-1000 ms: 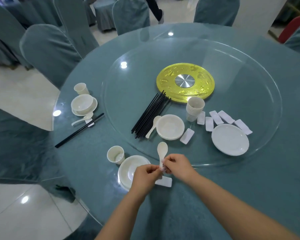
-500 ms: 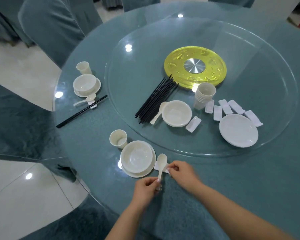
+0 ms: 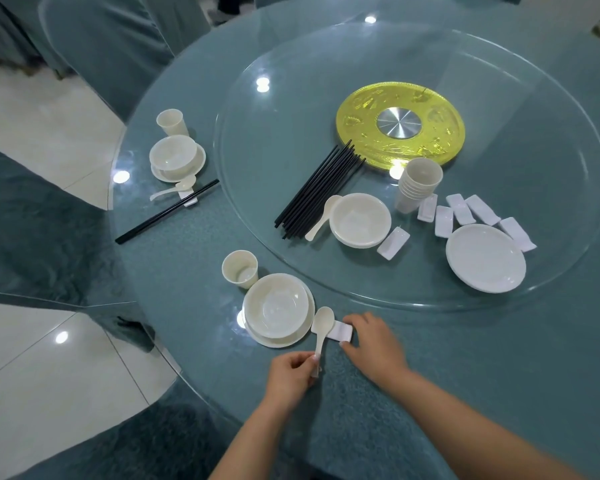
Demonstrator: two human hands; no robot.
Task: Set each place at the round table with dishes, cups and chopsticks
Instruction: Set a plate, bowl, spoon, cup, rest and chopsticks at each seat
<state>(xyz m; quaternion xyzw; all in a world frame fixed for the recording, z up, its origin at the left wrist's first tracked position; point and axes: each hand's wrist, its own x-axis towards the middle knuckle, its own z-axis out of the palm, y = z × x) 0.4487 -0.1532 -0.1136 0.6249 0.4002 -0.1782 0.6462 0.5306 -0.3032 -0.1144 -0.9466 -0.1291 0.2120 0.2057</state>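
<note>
Left hand (image 3: 291,374) pinched the spoon (image 3: 322,332) by its handle end, near the table's edge. Its long axis ran away from that grip, bowl lying on the rest (image 3: 340,332), which the right hand (image 3: 373,344) gripped, beside the plate (image 3: 293,339).

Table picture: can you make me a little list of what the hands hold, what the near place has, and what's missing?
left hand: pinches the handle of the spoon
right hand: holds the white rest
spoon: bowl end lies on the rest
near place has: cup, bowl on a plate
missing here: chopsticks
spare chopsticks: on the glass turntable
</note>
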